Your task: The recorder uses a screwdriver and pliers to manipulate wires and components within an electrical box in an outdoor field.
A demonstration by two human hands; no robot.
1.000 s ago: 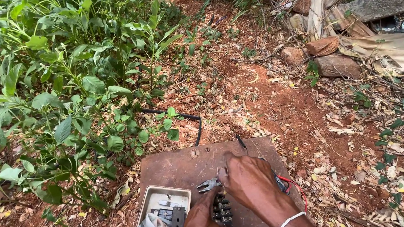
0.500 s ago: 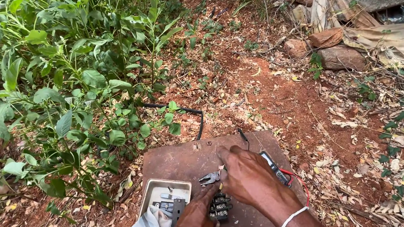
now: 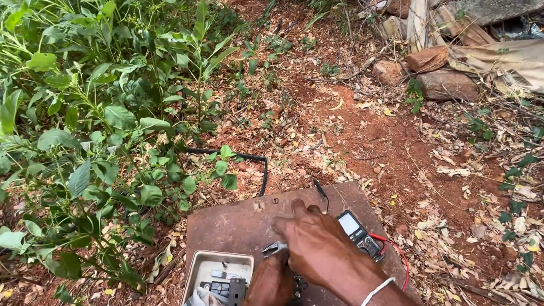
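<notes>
Both hands' grip unclear: right hand (image 3: pixel 317 245) covers pliers (image 3: pixel 273 248), left hand (image 3: pixel 271 288) below.

Bare red earth (image 3: pixel 353 124) strewn with dry leaves fills the middle under even daylight. Dense green plants (image 3: pixel 79 103) crowd the left side. At the top right lie 2 stones (image 3: pixel 445 86), weathered planks (image 3: pixel 422 15) and a crumpled tan sheet (image 3: pixel 535 64).

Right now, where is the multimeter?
In the head view the multimeter lies at lower right on the rusty metal plate, just right of the right hand, its red lead curling off to the right.
</notes>
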